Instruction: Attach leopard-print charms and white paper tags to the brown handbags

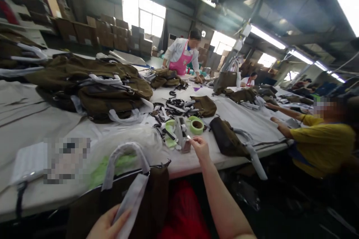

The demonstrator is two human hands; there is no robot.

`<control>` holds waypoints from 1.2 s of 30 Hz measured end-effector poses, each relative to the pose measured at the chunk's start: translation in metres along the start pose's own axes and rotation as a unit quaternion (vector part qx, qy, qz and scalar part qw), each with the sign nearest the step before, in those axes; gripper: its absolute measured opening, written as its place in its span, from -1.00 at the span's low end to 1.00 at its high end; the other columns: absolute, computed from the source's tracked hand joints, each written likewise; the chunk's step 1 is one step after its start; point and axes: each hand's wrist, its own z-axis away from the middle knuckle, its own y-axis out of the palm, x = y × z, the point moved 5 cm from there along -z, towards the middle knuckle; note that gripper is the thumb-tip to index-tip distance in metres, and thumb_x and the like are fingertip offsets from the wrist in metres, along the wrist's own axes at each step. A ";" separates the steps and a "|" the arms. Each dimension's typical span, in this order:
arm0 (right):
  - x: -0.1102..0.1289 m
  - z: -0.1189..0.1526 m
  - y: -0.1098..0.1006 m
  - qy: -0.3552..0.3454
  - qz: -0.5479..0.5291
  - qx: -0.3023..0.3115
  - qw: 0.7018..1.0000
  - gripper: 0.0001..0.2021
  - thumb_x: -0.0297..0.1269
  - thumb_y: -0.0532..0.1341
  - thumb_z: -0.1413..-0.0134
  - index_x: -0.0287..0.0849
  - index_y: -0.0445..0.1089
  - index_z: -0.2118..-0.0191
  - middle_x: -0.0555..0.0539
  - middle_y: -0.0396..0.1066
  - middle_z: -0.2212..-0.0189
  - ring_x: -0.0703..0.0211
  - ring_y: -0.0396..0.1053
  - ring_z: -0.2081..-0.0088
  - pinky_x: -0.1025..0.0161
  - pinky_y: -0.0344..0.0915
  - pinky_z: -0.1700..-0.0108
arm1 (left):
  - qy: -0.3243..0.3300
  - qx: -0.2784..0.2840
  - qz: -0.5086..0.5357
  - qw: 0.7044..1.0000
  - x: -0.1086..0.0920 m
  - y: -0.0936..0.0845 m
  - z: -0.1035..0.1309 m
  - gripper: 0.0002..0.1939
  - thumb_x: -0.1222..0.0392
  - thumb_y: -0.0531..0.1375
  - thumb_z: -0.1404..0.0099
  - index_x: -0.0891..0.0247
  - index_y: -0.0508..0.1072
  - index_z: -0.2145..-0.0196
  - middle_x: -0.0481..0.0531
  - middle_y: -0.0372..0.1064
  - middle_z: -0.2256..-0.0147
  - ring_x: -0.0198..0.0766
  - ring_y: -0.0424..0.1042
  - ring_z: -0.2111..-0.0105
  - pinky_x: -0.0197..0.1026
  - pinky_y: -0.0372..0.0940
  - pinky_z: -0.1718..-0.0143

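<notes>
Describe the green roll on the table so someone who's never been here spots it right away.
On the white-covered table, find the right hand at the grey dispenser. The green roll sits just beyond the fingers, to the dispenser's right. Its neat ring shape around a brown core sets it apart from the jumbled straps behind.

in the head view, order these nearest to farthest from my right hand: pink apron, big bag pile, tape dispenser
1. Tape dispenser, at the fingertips of your right hand
2. Big bag pile, off to the left
3. Pink apron, far ahead
</notes>
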 end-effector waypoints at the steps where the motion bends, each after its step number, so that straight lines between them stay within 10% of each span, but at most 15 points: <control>1: -0.003 0.005 0.000 0.021 -0.003 0.008 1.000 -0.71 -0.03 0.32 0.16 -0.18 0.46 0.52 -0.09 0.48 0.42 0.07 0.42 0.27 0.19 0.30 0.12 | -0.005 -0.003 0.004 1.000 0.001 0.001 0.001 -0.28 -0.52 0.25 0.20 0.21 0.58 0.38 0.06 0.60 0.33 0.13 0.52 0.16 -0.06 0.41 0.06; 6: -0.031 0.020 0.003 0.135 -0.027 0.052 0.989 -0.61 0.09 0.27 0.18 -0.20 0.38 0.51 -0.05 0.42 0.62 0.18 0.37 0.56 0.29 0.26 0.49 | -0.016 0.012 0.000 1.000 -0.002 0.006 0.005 -0.34 -0.44 0.26 0.09 0.22 0.57 0.31 0.05 0.59 0.33 0.05 0.52 0.21 -0.12 0.40 0.10; 13: -0.022 0.049 0.002 0.154 -0.028 0.121 0.980 -0.62 0.05 0.35 0.22 -0.21 0.41 0.47 -0.04 0.43 0.61 0.20 0.39 0.54 0.29 0.33 0.44 | -0.063 -0.001 0.041 0.997 -0.027 0.012 0.019 -0.34 -0.36 0.30 0.15 0.34 0.56 0.36 0.06 0.52 0.48 -0.13 0.43 0.45 -0.24 0.31 0.44; 23: 0.054 0.192 0.118 0.212 -0.137 0.470 0.846 -0.62 0.04 0.37 0.12 -0.22 0.38 0.49 0.02 0.40 0.63 0.30 0.32 0.59 0.34 0.30 0.48 | -0.036 0.005 0.071 0.997 -0.018 0.018 0.022 -0.46 -0.20 0.27 -0.03 0.37 0.56 0.28 0.10 0.54 0.38 -0.17 0.43 0.42 -0.26 0.26 0.43; 32: 0.032 0.195 0.130 0.139 0.120 0.453 0.872 -0.53 0.12 0.38 0.14 -0.16 0.33 0.69 -0.02 0.29 0.77 0.25 0.25 0.70 0.31 0.07 0.61 | -0.024 -0.014 0.100 0.995 -0.021 0.012 0.027 -0.52 -0.15 0.28 -0.06 0.35 0.54 0.27 0.06 0.53 0.39 -0.17 0.44 0.41 -0.25 0.27 0.42; 36: 0.023 0.210 0.132 0.255 -0.047 0.497 0.828 -0.57 0.11 0.37 0.14 -0.21 0.37 0.53 -0.02 0.41 0.64 0.29 0.30 0.64 0.37 0.15 0.58 | -0.056 0.005 0.167 0.984 -0.015 0.011 0.023 -0.48 -0.17 0.32 0.03 0.36 0.50 0.31 0.01 0.47 0.48 -0.26 0.38 0.51 -0.28 0.21 0.49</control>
